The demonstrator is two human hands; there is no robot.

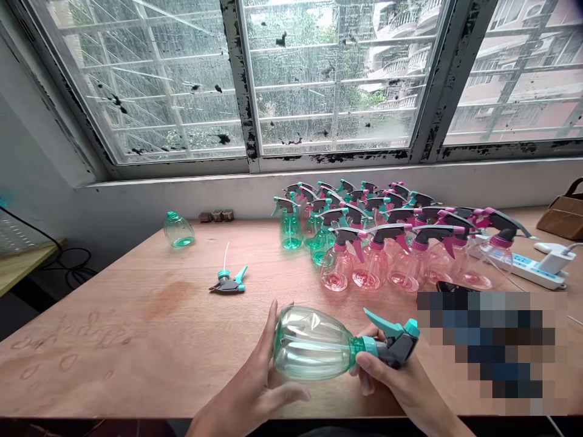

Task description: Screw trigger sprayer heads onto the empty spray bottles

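A clear green spray bottle (314,343) lies on its side in the air above the table's front, with its base to the left. Its dark grey spray head (398,349) with a turquoise trigger is on the neck, and a dip tube shows inside. My right hand (387,370) grips it at the turquoise collar, thumb in front and fingers behind. Cupped at the bottle's base is my left hand (259,376), fingers spread and thumb held off the bottle; whether the palm touches is hard to see. A loose spray head (229,282) with a white tube lies beyond.
A headless green bottle (179,230) stands at the back left, beside small brown blocks (216,216). Several green spray bottles (290,227) and pink spray bottles (368,267) crowd the back right. A power strip (537,270) and brown bag (562,212) are farther right.
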